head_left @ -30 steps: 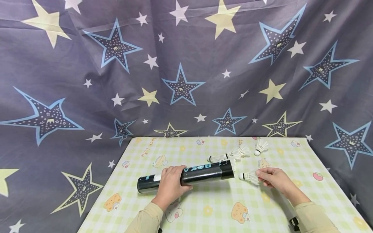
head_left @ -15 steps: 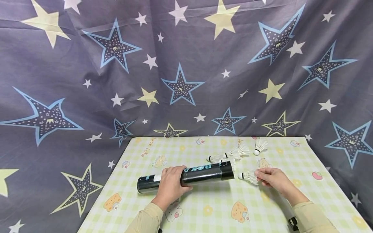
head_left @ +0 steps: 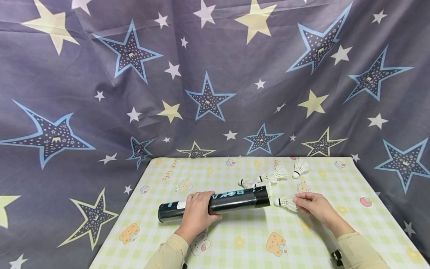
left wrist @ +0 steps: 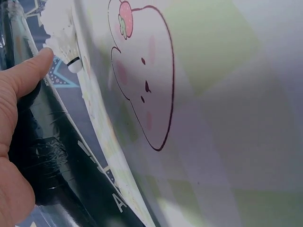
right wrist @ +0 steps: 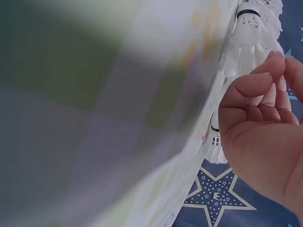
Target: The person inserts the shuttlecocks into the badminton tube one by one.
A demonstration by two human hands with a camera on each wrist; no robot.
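Note:
My left hand [head_left: 197, 212] grips a black shuttlecock tube [head_left: 236, 200] around its middle, with fingers over the top and thumb on the near side. The tube lies sideways, its right end tilted slightly up. In the left wrist view the thumb stretches along the tube [left wrist: 61, 161]. Just beyond the tube's right end is a white shuttlecock [head_left: 286, 203], its cork towards the tube with a small gap between. My right hand [head_left: 315, 209] pinches the feather rim of this shuttlecock between thumb and fingers. The right wrist view shows the other fingers curled.
Several more shuttlecocks [head_left: 273, 175] lie in a cluster behind the tube, partly hidden by it. One single shuttlecock [head_left: 300, 169] sits farther back near the table's rear edge. A checked cloth [head_left: 240, 231] covers the table. A star-patterned curtain [head_left: 188, 130] hangs behind it.
The pinched shuttlecock and my right hand have crept very slightly left, towards the tube's end. My left hand and the tube have stayed in place.

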